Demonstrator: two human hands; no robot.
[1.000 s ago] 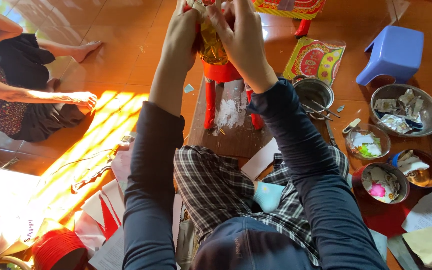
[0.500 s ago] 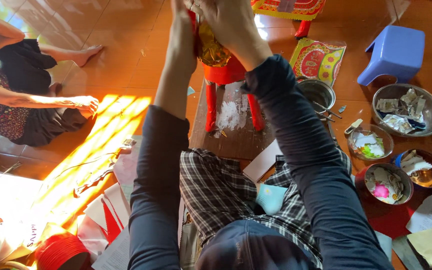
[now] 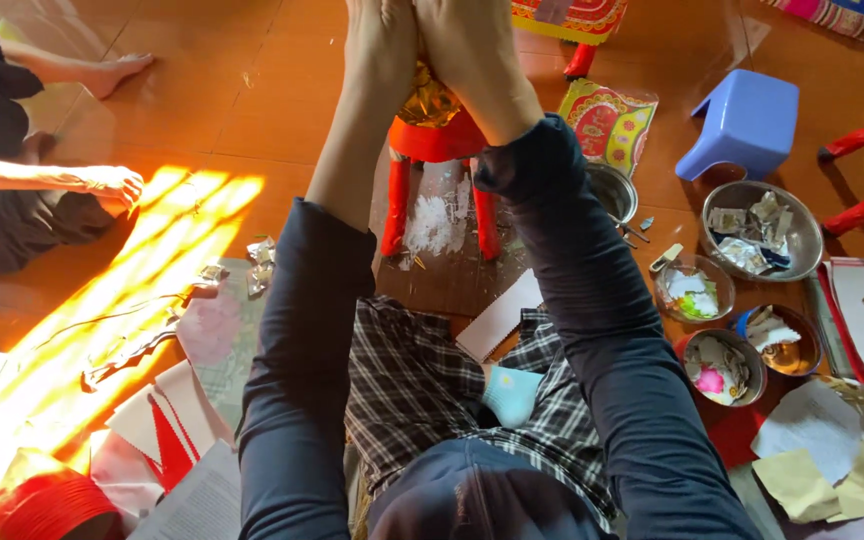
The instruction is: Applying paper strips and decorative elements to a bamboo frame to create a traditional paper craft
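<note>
Both my arms in dark blue sleeves reach forward over my lap. My left hand and my right hand are pressed together around the gold foil top of a red paper figure. Two red legs hang below its body, over a brown board smeared with white paste. My fingertips are cut off by the top edge. A checked cloth covers my knees.
Another person sits at the left, one hand on the sunlit orange floor. A blue plastic stool, a patterned paper sheet, metal bowls of paper scraps and loose papers lie to the right. A red roll sits bottom left.
My hands have closed in tighter around the gold top of the red figure and sit higher in the view. The other person's hand has stayed on the floor.
</note>
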